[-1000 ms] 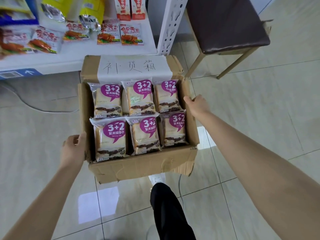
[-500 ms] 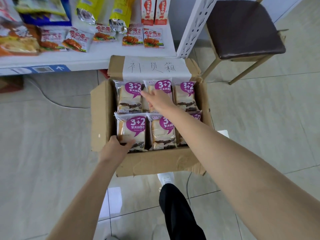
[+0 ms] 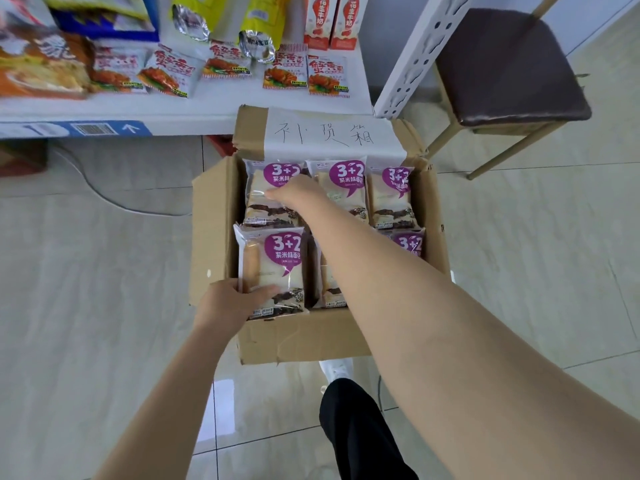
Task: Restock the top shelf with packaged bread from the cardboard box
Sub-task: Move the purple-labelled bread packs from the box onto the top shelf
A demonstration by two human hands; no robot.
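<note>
Both hands are in the cardboard box [image 3: 214, 237] of packaged bread, which stands on the floor [image 3: 104, 306] beside the shelf [image 3: 214, 109].
The left hand [image 3: 228, 303] has its grip clamped on the near-left bread pack [image 3: 273, 268], thumb on its face. The right hand [image 3: 301, 195] lies over the far-left bread pack [image 3: 263, 206]; its fingers are mostly hidden, so that grip's state cannot be told. The right forearm [image 3: 381, 278] covers most of the near-middle bread pack [image 3: 329, 289].

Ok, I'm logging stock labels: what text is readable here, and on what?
"3+2" and "紫米味面包": purple bubble on clear-wrapped bread packets.
"补货箱": handwritten white strip on brown cardboard box.
"花生牛奶": red-and-white cartons.
Too blurred: burger-picture snack packets, blue shelf-edge barcode label.
</note>
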